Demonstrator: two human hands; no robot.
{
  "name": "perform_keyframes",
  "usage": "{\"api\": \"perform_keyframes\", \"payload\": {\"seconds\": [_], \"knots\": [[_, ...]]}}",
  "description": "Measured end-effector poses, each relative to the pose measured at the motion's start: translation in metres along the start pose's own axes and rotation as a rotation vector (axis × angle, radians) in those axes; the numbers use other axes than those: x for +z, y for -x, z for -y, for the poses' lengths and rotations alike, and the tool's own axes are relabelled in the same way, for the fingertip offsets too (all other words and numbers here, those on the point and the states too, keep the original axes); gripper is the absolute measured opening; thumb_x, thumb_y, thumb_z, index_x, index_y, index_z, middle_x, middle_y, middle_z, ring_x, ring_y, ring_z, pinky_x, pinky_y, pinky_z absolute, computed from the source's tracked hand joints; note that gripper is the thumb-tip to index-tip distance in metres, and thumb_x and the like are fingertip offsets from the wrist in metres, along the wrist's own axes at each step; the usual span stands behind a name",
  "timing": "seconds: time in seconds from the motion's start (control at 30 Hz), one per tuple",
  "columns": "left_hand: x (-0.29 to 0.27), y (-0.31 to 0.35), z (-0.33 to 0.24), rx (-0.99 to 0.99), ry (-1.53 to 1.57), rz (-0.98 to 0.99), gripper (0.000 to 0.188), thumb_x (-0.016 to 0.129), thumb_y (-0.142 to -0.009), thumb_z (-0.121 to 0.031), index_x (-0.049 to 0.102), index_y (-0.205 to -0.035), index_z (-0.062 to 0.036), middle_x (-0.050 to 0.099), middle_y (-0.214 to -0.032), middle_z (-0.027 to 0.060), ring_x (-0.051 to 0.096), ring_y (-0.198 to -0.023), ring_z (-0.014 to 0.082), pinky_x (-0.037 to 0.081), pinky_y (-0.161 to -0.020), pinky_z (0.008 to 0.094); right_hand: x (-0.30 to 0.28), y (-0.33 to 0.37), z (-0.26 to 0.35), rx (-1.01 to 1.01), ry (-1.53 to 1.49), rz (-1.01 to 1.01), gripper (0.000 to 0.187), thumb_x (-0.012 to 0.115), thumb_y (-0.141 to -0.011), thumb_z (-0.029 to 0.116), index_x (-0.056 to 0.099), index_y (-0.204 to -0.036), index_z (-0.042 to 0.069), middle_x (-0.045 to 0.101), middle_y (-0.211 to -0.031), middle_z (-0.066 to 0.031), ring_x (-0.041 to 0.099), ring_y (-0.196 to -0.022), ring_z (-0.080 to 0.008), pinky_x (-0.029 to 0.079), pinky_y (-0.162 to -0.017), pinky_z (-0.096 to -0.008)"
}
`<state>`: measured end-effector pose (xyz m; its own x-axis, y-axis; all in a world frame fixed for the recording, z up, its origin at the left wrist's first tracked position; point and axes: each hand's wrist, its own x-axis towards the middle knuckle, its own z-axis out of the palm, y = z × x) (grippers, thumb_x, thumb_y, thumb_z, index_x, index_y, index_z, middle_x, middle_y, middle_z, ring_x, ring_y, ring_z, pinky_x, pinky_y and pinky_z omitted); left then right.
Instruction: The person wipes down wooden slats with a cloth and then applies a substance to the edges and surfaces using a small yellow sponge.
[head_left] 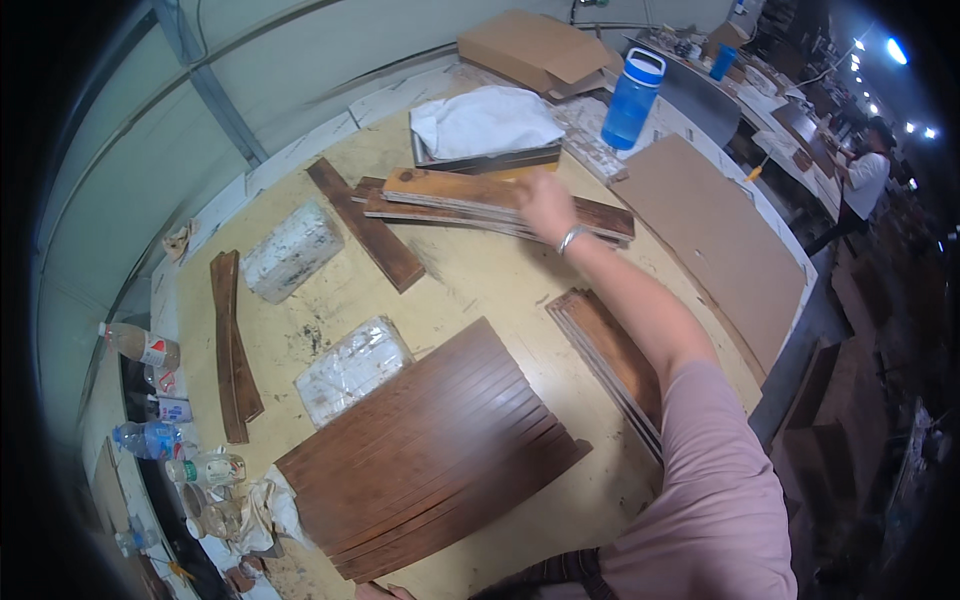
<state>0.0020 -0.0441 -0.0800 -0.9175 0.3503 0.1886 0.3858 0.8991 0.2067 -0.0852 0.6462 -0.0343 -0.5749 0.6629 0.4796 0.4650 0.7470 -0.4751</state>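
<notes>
Reaching across the workbench, the right hand lands on a stack of dark brown wooden planks at the far side, fingers blurred, so the grip's unclear. Left hand barely peeks in below.

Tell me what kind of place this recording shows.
Probably a woodworking workshop: stained wooden slats laid edge to edge on a worn worktable, the right hand on stacked planks, more benches behind.
</notes>
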Motion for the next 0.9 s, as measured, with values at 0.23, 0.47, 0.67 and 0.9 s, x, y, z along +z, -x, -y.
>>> {"api": "perform_keyframes", "payload": {"seconds": [0.23,0.47,0.67,0.9], "knots": [[-0.002,0.001,-0.001,-0.019,0.009,0.018,0.050,0.053,-0.068,-0.002,0.053,-0.115,0.0137,0.056,-0.103,0.0346,0.053,-0.098,0.0508,0.043,-0.090,0.0531,-0.089,0.221,0.116,-0.660,-0.345,0.324,0.008,0.061,-0.074,0.005,0.053,-0.074,0.005,0.053,-0.086,-0.0118,0.053,-0.081,-0.0287,0.048,-0.066,-0.0389],[0.022,0.027,0.039,0.039,0.116,-0.020,0.070,0.051,-0.075,-0.003,0.034,-0.142,0.0083,0.044,-0.136,0.0310,0.038,-0.125,0.0473,0.028,-0.109,0.0521,-0.123,0.378,0.152,-0.537,-0.424,0.627,0.021,0.068,-0.075,0.012,0.058,-0.092,0.005,0.053,-0.097,-0.0117,0.052,-0.096,-0.0301,0.044,-0.086,-0.0417],[0.026,0.025,0.045,0.055,0.097,0.000,0.063,0.053,-0.079,-0.003,0.038,-0.138,0.0110,0.046,-0.134,0.0317,0.040,-0.125,0.0471,0.029,-0.109,0.0517,-0.118,0.403,0.165,-0.546,-0.215,0.354,0.031,0.065,-0.070,0.010,0.059,-0.099,0.001,0.056,-0.104,-0.0155,0.054,-0.098,-0.0318,0.044,-0.090,-0.0431],[0.043,0.029,0.067,0.111,0.134,-0.041,0.058,0.055,-0.082,-0.004,0.039,-0.136,0.0112,0.046,-0.132,0.0320,0.041,-0.124,0.0467,0.030,-0.108,0.0517,-0.107,0.417,0.174,-0.554,-0.003,0.186,0.024,0.064,-0.070,0.011,0.054,-0.092,0.010,0.051,-0.088,-0.0072,0.052,-0.086,-0.0240,0.043,-0.079,-0.0362]]}}
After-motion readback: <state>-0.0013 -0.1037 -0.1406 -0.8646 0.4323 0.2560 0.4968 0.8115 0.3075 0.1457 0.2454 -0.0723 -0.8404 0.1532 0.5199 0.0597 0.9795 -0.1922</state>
